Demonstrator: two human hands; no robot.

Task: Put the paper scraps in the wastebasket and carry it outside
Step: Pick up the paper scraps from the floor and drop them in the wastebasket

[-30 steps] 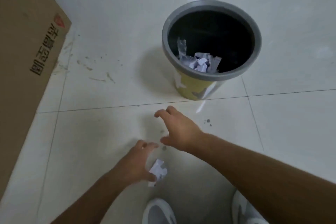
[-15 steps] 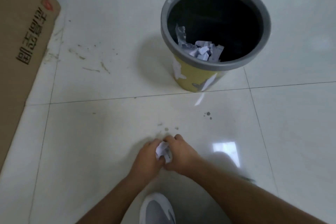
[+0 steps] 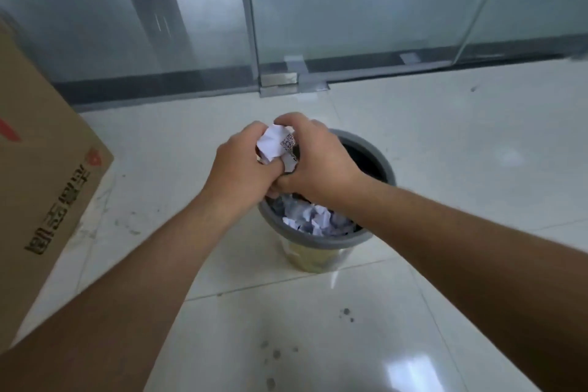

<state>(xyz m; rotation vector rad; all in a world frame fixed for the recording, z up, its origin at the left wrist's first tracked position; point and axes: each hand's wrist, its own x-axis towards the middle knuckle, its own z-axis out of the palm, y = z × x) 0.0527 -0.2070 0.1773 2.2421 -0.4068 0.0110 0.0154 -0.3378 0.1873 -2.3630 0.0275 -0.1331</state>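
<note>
Paper scraps (image 3: 276, 145) clenched between left hand (image 3: 241, 169) and right hand (image 3: 313, 165), frame centre, directly over wastebasket (image 3: 366, 237); cupped together probably to keep bits from spilling. More paper already inside. Glass door (image 3: 350, 9) upper frame, cardboard box (image 3: 41, 175) left

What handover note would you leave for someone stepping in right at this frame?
Left hand and right hand: both closed together on one crumpled paper scrap, held above the wastebasket.
Wastebasket: upright on the tiled floor, in front of the glass door, with crumpled scraps already inside.
Cardboard box stands to the left.
Done: most scraps binned; no loose paper visible on the floor.
Left: drop this scrap in, then carry the wastebasket outside.
</note>
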